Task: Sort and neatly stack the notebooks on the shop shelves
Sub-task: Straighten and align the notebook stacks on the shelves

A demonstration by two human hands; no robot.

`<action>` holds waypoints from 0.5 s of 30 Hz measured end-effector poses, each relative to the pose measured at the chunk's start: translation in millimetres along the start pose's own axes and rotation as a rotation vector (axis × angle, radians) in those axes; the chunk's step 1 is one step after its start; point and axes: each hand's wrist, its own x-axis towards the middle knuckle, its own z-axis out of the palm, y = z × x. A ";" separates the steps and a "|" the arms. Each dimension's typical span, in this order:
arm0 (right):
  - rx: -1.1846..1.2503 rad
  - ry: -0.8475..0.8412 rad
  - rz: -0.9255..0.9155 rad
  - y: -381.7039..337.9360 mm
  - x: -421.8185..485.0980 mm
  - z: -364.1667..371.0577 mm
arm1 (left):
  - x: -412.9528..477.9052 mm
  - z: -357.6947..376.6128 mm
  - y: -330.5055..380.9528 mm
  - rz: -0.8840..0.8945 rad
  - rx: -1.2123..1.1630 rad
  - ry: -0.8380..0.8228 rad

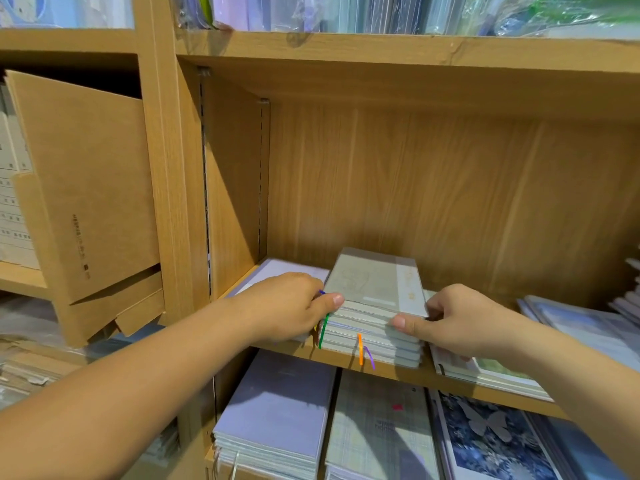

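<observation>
A stack of several pale grey-green notebooks (372, 306) lies on the wooden shelf board (388, 372), with green, orange and purple ribbon markers hanging over the front edge. My left hand (291, 306) grips the stack's left side, thumb on the top cover. On the stack's right side my right hand (453, 323) holds it, thumb pressed against the front page edges. A lilac notebook (277, 271) lies flat under my left hand. Another low notebook pile (491, 372) sits under my right hand.
The shelf bay behind the stack has a bare wooden back panel (450, 202). Below are stacks of lilac (277, 410), grey checked (377, 427) and blue butterfly notebooks (491, 441). Brown cardboard folders (86, 188) lean in the left bay. More notebooks (581, 323) lie at right.
</observation>
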 end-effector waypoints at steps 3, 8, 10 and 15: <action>0.037 0.013 0.002 4.1 -0.5 -2.1 | 1.0 0.3 2.7 0.026 0.041 0.089; 0.035 0.021 -0.022 7.7 -2.3 -3.4 | 0.9 0.2 4.8 0.051 0.044 0.095; 0.033 0.004 -0.021 7.3 -4.1 -3.5 | -1.4 -0.9 3.5 0.071 0.061 0.099; 0.049 0.007 0.002 5.7 -6.6 -2.3 | -2.9 0.3 -0.1 0.024 -0.066 0.045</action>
